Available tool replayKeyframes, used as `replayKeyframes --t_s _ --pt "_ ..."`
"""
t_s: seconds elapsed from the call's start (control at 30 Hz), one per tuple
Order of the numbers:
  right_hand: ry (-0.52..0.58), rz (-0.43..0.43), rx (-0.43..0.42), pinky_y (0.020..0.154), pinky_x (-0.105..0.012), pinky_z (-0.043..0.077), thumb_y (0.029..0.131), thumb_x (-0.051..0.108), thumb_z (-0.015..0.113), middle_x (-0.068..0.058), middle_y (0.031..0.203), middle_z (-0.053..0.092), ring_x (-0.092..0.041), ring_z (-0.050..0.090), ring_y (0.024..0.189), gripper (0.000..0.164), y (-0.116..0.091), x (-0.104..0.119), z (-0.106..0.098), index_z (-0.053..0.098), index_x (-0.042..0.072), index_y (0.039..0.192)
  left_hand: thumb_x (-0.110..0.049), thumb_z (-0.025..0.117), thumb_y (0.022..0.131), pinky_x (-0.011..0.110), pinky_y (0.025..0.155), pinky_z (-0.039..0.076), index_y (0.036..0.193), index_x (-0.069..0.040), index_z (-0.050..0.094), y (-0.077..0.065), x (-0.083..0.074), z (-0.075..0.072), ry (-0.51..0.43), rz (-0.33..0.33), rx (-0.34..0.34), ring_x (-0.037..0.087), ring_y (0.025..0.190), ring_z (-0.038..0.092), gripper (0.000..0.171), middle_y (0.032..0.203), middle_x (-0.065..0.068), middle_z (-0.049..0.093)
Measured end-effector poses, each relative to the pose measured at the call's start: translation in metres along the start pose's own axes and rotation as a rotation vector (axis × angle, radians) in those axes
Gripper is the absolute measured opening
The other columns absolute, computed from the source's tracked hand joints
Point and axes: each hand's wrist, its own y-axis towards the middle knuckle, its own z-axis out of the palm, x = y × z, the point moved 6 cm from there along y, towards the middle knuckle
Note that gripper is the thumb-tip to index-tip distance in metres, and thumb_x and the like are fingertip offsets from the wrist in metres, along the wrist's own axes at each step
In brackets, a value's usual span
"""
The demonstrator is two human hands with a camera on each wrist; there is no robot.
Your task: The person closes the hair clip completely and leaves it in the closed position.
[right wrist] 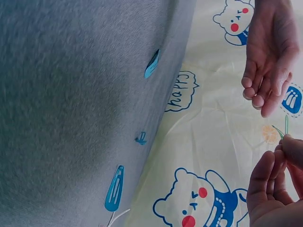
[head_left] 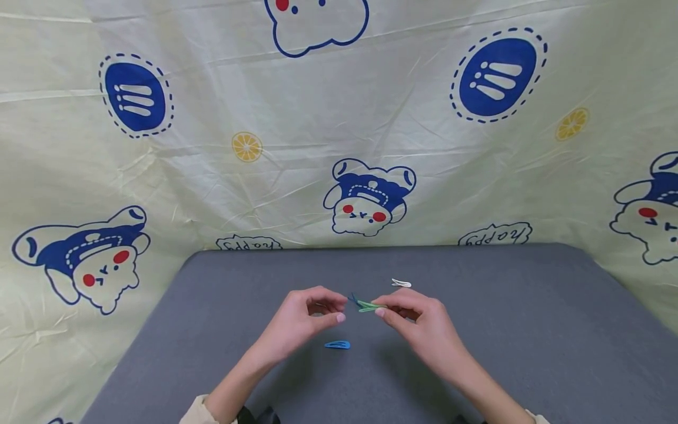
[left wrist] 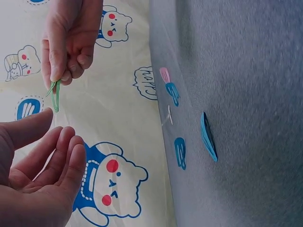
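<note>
My right hand (head_left: 418, 321) pinches a green snap hair clip (head_left: 368, 307) between thumb and fingertips, above the grey table. The clip's two parts stand apart in a narrow V, plain in the left wrist view (left wrist: 57, 98). Facing it, my left hand (head_left: 309, 318) has its thumb and fingers spread apart, holding nothing, fingertips a short gap from the clip's free end. In the right wrist view the left hand (right wrist: 272, 61) hangs above the right hand (right wrist: 277, 184). A blue hair clip (head_left: 337, 344) lies on the table below the hands.
On the grey table (head_left: 238, 282) lie a white hair clip (head_left: 401, 283) behind my right hand and a pink hair clip (left wrist: 164, 74) beside a blue one (left wrist: 173, 93). A printed cloth (head_left: 291, 194) hangs behind the table's far edge.
</note>
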Motion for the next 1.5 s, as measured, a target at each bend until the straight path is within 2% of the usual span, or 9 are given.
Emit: replayKeyframes --t_s 0.23,0.47,0.67,0.77,0.87,1.07,1.27,1.5 --pt "0.035 -0.002 -0.007 0.072 -0.029 0.054 0.089 0.018 0.075 0.007 0.092 0.069 -0.015 0.063 0.081 0.013 -0.009 0.006 -0.001 0.076 0.028 0.097 -0.015 0.075 0.088 0.034 0.086 0.051 0.109 -0.012 0.073 -0.008 -0.002 0.004 -0.035 0.002 -0.026 0.016 0.090 0.063 0.021 0.101 -0.002 0.069" --pt "0.037 -0.031 -0.025 0.067 -0.029 0.053 0.088 0.020 0.075 0.009 0.092 0.069 -0.015 0.061 0.079 0.013 -0.017 0.008 -0.002 0.076 0.029 0.097 -0.015 0.077 0.086 0.034 0.084 0.052 0.106 -0.014 0.074 -0.012 -0.003 0.010 -0.051 -0.006 -0.017 0.017 0.087 0.065 0.021 0.099 -0.004 0.069" --pt "0.053 0.005 -0.028 0.067 -0.028 0.052 0.088 0.017 0.075 0.008 0.093 0.069 -0.016 0.061 0.079 0.015 -0.025 0.005 -0.003 0.076 0.028 0.098 -0.015 0.078 0.086 0.031 0.081 0.053 0.106 -0.016 0.074 -0.014 -0.005 0.015 -0.051 -0.005 -0.011 0.016 0.088 0.065 0.021 0.100 -0.005 0.069" --pt "0.052 0.015 -0.023 0.067 -0.028 0.052 0.088 0.017 0.074 0.008 0.093 0.069 -0.015 0.060 0.079 0.014 -0.027 0.005 -0.003 0.076 0.027 0.098 -0.017 0.078 0.086 0.030 0.082 0.053 0.107 -0.018 0.074 -0.015 -0.006 0.016 -0.050 -0.018 -0.011 0.015 0.089 0.065 0.022 0.101 -0.007 0.069" --pt "0.041 -0.017 -0.019 0.067 -0.028 0.052 0.089 0.019 0.074 0.009 0.093 0.068 -0.015 0.060 0.079 0.012 -0.028 0.006 -0.002 0.076 0.026 0.099 -0.018 0.079 0.085 0.033 0.086 0.052 0.108 -0.019 0.074 -0.017 -0.007 0.018 -0.042 -0.016 -0.012 0.016 0.091 0.065 0.023 0.101 -0.009 0.068" --pt "0.055 -0.026 0.004 0.072 -0.030 0.052 0.089 0.021 0.073 0.010 0.093 0.068 -0.013 0.061 0.081 0.012 -0.030 0.009 0.003 0.076 0.028 0.098 -0.022 0.081 0.083 0.039 0.088 0.051 0.106 -0.022 0.075 -0.021 -0.010 0.025 -0.007 0.026 -0.028 0.020 0.093 0.064 0.024 0.100 -0.007 0.069" --pt "0.077 -0.076 0.026 0.077 -0.029 0.051 0.090 0.019 0.073 0.005 0.094 0.069 -0.013 0.061 0.083 0.012 -0.035 0.013 0.011 0.076 0.027 0.098 -0.026 0.082 0.082 0.033 0.084 0.052 0.102 -0.023 0.076 -0.025 -0.013 0.032 -0.014 0.069 -0.033 0.017 0.090 0.065 0.021 0.096 -0.009 0.069" --pt "0.118 -0.093 0.011 0.077 -0.029 0.052 0.090 0.017 0.073 0.005 0.095 0.069 -0.014 0.062 0.085 0.013 -0.038 0.014 0.010 0.076 0.026 0.099 -0.024 0.081 0.082 0.033 0.080 0.053 0.098 -0.023 0.077 -0.025 -0.017 0.032 0.011 0.144 -0.074 0.013 0.087 0.065 0.017 0.092 -0.013 0.069"
